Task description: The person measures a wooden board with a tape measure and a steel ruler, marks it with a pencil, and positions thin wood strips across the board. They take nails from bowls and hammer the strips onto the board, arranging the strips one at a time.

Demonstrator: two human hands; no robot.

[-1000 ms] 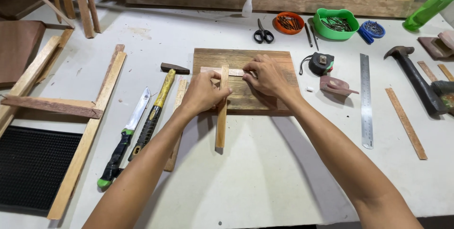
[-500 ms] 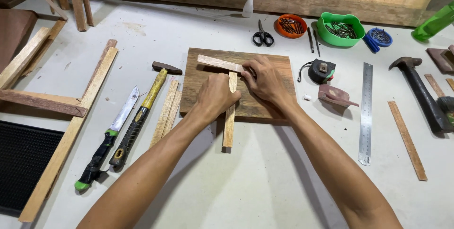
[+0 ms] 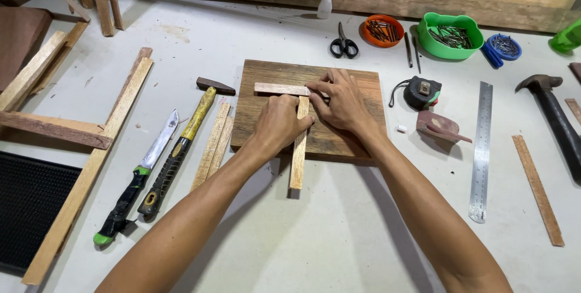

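Two wooden strips (image 3: 298, 141) crossed on one board (image 3: 363, 87), each hand (image 3: 275, 125) closed, pinning them.

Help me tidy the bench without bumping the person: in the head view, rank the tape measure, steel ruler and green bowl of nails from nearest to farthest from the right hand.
From the right hand:
1. Tape measure, just to its right.
2. Steel ruler, farther right, lying lengthwise.
3. Green bowl of nails, at the back right.

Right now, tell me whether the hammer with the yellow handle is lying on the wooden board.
No, the hammer with the yellow handle lies on the white table, left of the wooden board and clear of it.
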